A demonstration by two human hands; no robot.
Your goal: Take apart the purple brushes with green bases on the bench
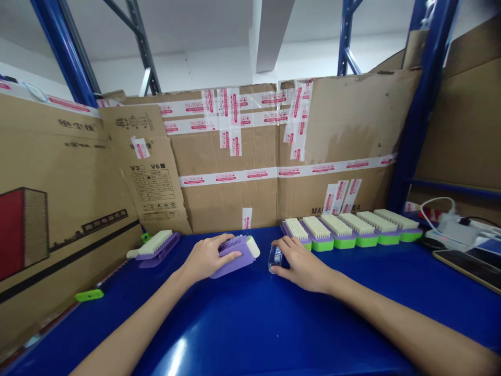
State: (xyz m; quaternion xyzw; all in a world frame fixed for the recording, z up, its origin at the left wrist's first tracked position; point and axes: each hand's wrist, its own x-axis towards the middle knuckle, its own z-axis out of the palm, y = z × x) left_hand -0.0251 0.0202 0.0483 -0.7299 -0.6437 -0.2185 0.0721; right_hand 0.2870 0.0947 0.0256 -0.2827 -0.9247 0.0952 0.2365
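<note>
My left hand [207, 257] is closed around a purple brush part [235, 258], with the thumb across its flat side. A cream rounded end [252, 247] sticks out at its right. The brush part is tilted just above the blue table [250, 324]. A short way to the right, my right hand [303, 265] has its thumb and fingers around a small clear box-like piece [275, 258]. That piece is at the tabletop, and its far side is covered by the fingers. Behind the right hand stands the first scrubbing brush [296, 230] of a row, its cream bristles pointing up.
Several more green-and-purple brushes [357, 240] continue the row rightwards. At left lie another purple brush [158, 245] and a green piece [90, 295]. Cardboard walls [227, 203] close off the back and left. A phone [469, 266] and a white charger with cables [454, 224] are at right.
</note>
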